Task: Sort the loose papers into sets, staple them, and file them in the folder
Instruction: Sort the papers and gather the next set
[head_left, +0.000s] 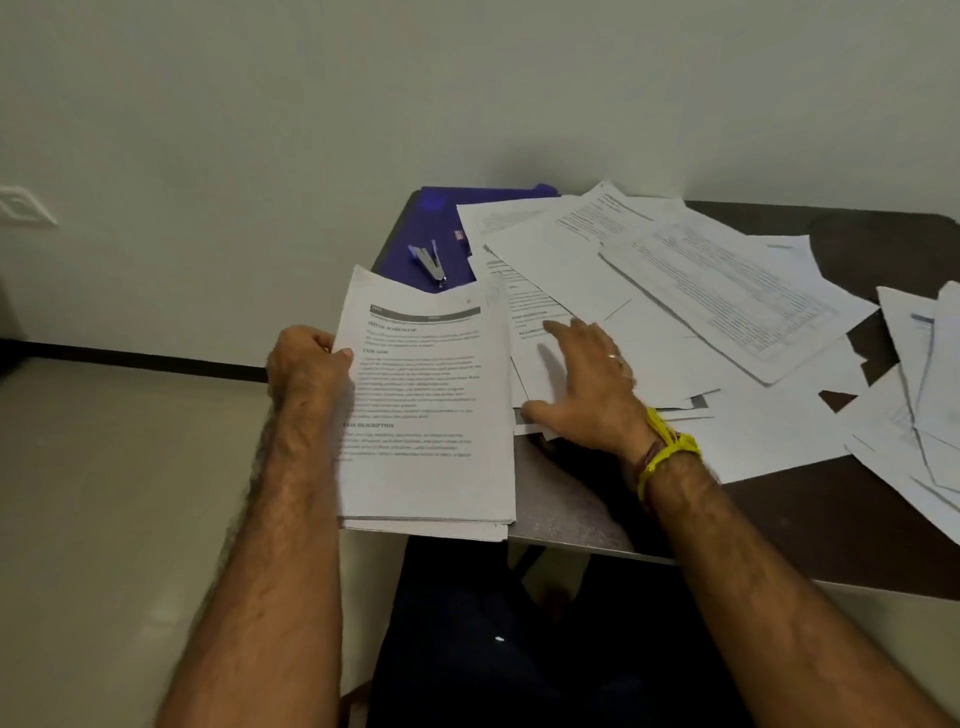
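Observation:
My left hand (307, 366) grips the left edge of a stack of printed papers (431, 415), held over the table's near-left corner. Flat on loose sheets (675, 291) just right of the stack lies my right hand (584, 387), fingers spread and nothing in its grasp. The loose sheets fan out across the table's middle and right. A blue folder (441, 218) lies at the far-left corner, partly under the papers. On the folder rests a silver stapler (430, 264).
The dark table (857, 228) stands against a pale wall. More overlapping papers (924, 395) hang at the right edge. My dark-clothed legs (493, 649) are under the table's near edge. A light floor lies to the left.

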